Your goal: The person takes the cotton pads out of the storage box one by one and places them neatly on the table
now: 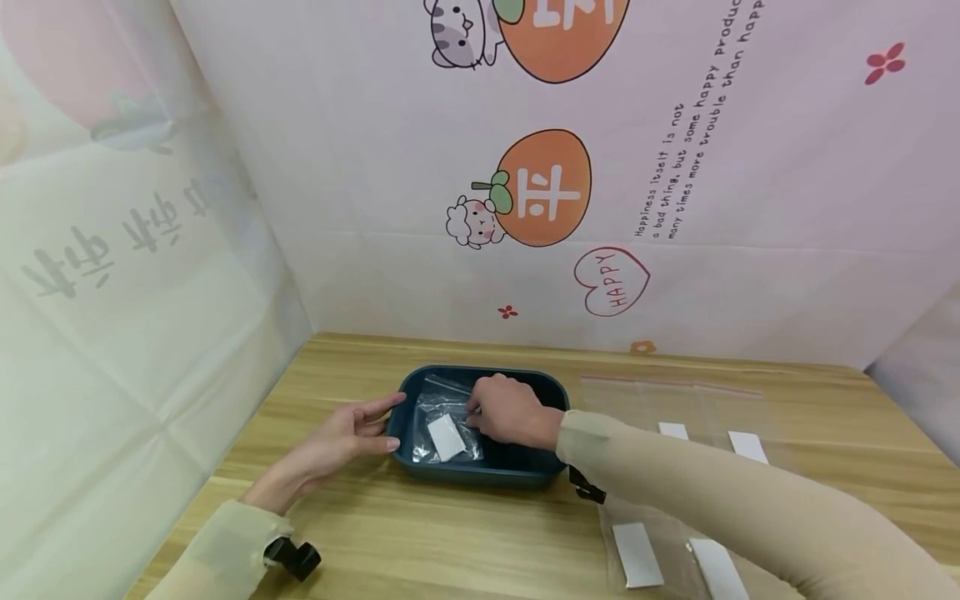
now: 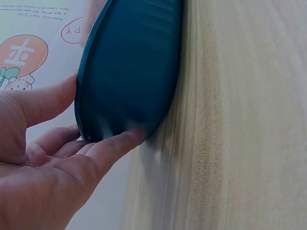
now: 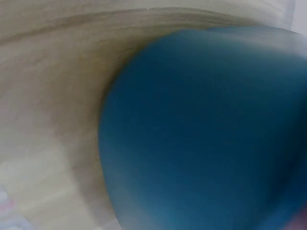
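Observation:
A dark blue rectangular bin (image 1: 487, 477) stands on the wooden table. Inside it, toward the left end, lies a clear zip bag (image 1: 427, 417) with a white card (image 1: 447, 437) in it. My left hand (image 1: 348, 432) touches the bin's left end, fingers extended along it; the left wrist view shows its fingertips against the outer wall (image 2: 129, 62) and rim. My right hand (image 1: 510, 410) reaches down into the bin with curled fingers and pinches the right edge of the zip bag. In the right wrist view the bin's wall (image 3: 192, 129) fills most of the picture, blurred.
Several clear zip bags (image 1: 660, 396) lie side by side on the table at the right, with white cards (image 1: 637, 554) at them; my right forearm passes over them. A printed white cloth (image 1: 375, 167) hangs behind the table, another cloth (image 1: 150, 333) at the left.

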A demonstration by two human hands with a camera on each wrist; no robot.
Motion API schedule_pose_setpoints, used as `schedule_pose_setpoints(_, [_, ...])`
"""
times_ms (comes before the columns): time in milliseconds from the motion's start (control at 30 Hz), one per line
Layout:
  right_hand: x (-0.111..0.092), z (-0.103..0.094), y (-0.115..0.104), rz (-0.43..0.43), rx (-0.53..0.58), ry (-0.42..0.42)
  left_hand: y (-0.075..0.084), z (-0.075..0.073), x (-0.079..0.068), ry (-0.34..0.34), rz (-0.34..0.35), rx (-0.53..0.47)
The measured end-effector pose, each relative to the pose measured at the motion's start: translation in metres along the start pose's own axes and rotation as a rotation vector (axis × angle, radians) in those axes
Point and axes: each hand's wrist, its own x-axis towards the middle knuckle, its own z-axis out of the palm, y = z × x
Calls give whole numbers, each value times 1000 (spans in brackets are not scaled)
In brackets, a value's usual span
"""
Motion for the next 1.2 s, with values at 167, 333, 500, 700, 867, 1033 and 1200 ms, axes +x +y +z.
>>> schedule_pose_setpoints(167, [-5,-4,0,-61,65,42,1,1,0,-6,0,3])
schedule_pose_setpoints(333, [-6,-2,0,-50,280,35,2,1,-1,4,-19,5])
schedule_pose_setpoints(500, [-4,1,-2,72,573,-70,1,-1,-1,3,-23,12])
schedule_pose_setpoints(700, [-1,3,-4,157,752,-134,1,-1,0,0,-25,18])
schedule_pose_setpoints(867, [-3,0,-3,178,769,-107,2,0,0,-5,-24,-7])
schedule_pose_setpoints(1033, [-11,-11,-2,142,776,-65,2,1,-1,-3,-24,-2])
schedule_pose_setpoints(1200, [-24,-27,-1,107,820,-45,3,1,-3,0,-22,23])
